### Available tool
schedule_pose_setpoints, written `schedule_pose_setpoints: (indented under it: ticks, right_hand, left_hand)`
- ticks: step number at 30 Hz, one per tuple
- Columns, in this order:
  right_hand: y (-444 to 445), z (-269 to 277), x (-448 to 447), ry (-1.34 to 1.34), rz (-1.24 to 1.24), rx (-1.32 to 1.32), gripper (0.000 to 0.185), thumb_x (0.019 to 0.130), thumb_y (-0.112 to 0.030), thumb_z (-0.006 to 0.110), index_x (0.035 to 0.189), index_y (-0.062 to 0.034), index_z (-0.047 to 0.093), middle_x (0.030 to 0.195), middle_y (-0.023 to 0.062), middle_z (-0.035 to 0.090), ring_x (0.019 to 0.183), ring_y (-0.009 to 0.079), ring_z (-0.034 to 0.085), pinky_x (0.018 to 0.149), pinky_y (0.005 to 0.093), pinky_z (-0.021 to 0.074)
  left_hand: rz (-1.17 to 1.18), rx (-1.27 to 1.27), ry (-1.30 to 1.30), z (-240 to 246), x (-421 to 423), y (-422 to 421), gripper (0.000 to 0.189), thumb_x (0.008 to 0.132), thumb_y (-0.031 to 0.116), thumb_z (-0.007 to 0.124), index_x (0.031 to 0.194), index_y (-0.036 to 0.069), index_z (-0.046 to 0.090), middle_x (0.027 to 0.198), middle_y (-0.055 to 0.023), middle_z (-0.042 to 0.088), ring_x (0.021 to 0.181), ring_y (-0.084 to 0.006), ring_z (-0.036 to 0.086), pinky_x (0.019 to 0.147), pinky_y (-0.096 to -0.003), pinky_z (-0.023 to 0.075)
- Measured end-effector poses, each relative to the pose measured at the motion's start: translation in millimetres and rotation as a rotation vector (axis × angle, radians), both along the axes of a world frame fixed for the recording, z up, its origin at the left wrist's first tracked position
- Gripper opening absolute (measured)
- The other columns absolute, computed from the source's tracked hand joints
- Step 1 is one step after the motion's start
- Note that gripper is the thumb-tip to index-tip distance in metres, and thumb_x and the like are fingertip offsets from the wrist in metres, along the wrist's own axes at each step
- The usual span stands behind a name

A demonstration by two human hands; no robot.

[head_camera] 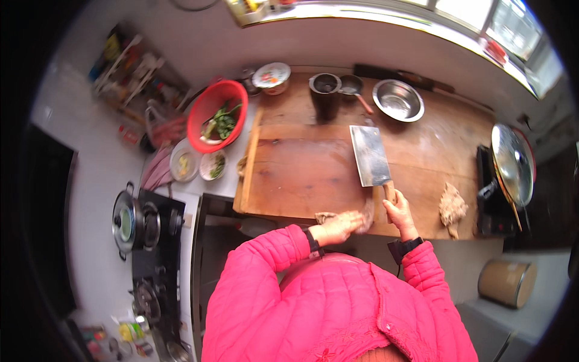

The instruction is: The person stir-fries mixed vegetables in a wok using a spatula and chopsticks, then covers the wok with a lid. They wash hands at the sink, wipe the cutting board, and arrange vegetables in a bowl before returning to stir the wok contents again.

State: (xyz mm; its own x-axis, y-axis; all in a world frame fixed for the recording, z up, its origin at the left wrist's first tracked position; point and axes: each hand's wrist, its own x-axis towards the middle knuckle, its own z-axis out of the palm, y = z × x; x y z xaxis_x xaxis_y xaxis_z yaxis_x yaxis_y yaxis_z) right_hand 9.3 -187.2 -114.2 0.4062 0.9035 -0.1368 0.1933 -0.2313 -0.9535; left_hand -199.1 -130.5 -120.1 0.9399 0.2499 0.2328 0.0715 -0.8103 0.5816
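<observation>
My right hand (pixel 400 212) grips the wooden handle of a cleaver (pixel 371 156), its broad metal blade pointing away over the right part of a wooden cutting board (pixel 298 176). Near the board's front edge, my left hand (pixel 340 226) lies palm down on a crumpled cloth (pixel 367 217), some of which shows on either side of the fingers. The board's surface looks damp. A second crumpled cloth (pixel 451 206) lies on the wooden table to the right of my right hand.
Behind the board stand a dark pot (pixel 325 86), a small red-handled pan (pixel 352 86), a steel bowl (pixel 398 100) and a lidded enamel bowl (pixel 272 78). At left are a red basin (pixel 193 118) with greens and two small bowls. A lidded wok (pixel 512 165) stands right.
</observation>
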Motion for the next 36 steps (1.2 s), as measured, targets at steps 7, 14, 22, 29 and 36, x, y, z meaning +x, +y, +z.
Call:
schedule_pose_setpoints:
  ticks: [7, 14, 22, 29, 36]
  right_hand:
    - [34, 10, -7, -0.268, 0.166, -0.057, 0.036, 0.067, -0.017, 0.058, 0.097, 0.0011, 0.048, 0.077, 0.0207, 0.057, 0.071, 0.0318, 0.057, 0.061, 0.0354, 0.0447]
    - [52, 14, -14, -0.619, 0.217, -0.018, 0.036, 0.066, -0.016, 0.059, 0.098, -0.0007, 0.05, 0.088, 0.02, 0.054, 0.082, 0.034, 0.053, 0.07, 0.0373, 0.043]
    - [47, 36, -47, -0.335, 0.317, 0.197, 0.032, 0.069, -0.009, 0.06, 0.097, 0.0004, 0.05, 0.101, 0.0116, 0.047, 0.084, 0.0217, 0.052, 0.068, 0.0268, 0.0444]
    - [61, 33, -92, -0.111, 0.445, 0.106, 0.039, 0.073, -0.008, 0.059, 0.106, 0.0026, 0.043, 0.1, 0.0103, 0.047, 0.079, 0.0159, 0.054, 0.066, 0.0258, 0.0463]
    - [95, 48, -119, -0.322, 0.491, 0.118, 0.031, 0.073, -0.011, 0.058, 0.099, 0.0031, 0.048, 0.089, 0.011, 0.053, 0.069, 0.0175, 0.055, 0.061, 0.0265, 0.045]
  left_hand:
    - [0.414, -0.697, 0.057, 41, -68, -9, 0.029, 0.066, -0.001, 0.04, 0.09, -0.001, 0.055, 0.088, -0.0122, 0.058, 0.084, -0.0186, 0.055, 0.074, -0.0283, 0.0431]
    - [0.699, -1.256, -0.321, 62, -68, 25, 0.029, 0.076, -0.003, 0.035, 0.101, -0.002, 0.049, 0.093, -0.0078, 0.054, 0.085, -0.0114, 0.051, 0.071, -0.0246, 0.0445]
    - [0.566, -1.092, -0.384, 37, -46, 61, 0.03, 0.078, -0.001, 0.038, 0.107, -0.002, 0.045, 0.098, -0.0057, 0.052, 0.088, -0.0091, 0.049, 0.077, -0.0205, 0.0395]
    - [0.613, -0.892, -0.345, 18, -54, 77, 0.028, 0.082, 0.008, 0.046, 0.108, -0.002, 0.045, 0.098, -0.0065, 0.052, 0.093, -0.0121, 0.048, 0.081, -0.0242, 0.0387]
    - [0.878, -1.193, -0.591, 10, -129, 135, 0.032, 0.085, 0.022, 0.045, 0.11, 0.003, 0.042, 0.104, -0.0063, 0.049, 0.078, -0.0125, 0.052, 0.066, -0.0244, 0.0451]
